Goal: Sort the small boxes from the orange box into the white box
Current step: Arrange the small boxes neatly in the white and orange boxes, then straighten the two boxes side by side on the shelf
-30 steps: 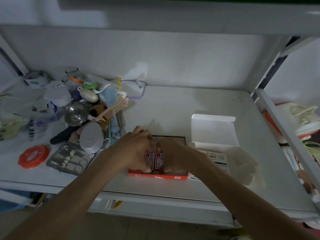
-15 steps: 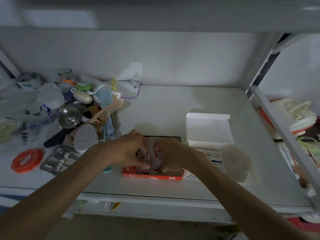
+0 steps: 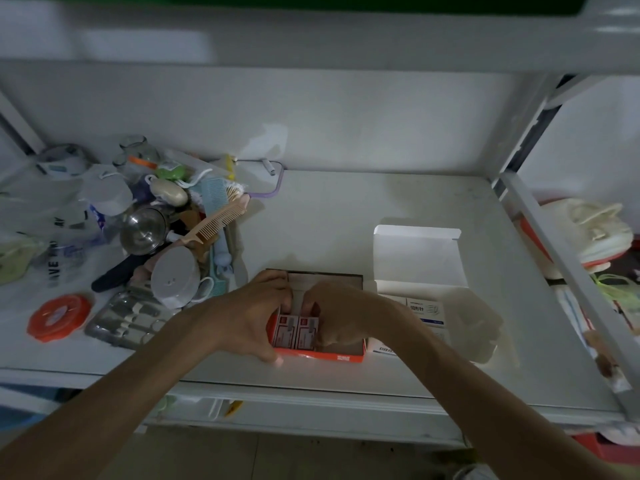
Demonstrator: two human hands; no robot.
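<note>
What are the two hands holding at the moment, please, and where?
Left hand and right hand grip two small boxes by their outer sides.

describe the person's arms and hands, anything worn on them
Both forearms are bare from the bottom edge of the frame to the wrists: no sleeves, watch, bracelet or gloves show. The left hand and right hand look bare too, with no rings on the parts that show. The light is dim, so fine marks cannot be made out.

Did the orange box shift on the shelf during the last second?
No. The orange box still sits just left of the open white box, with the same narrow gap between them as before.
</note>
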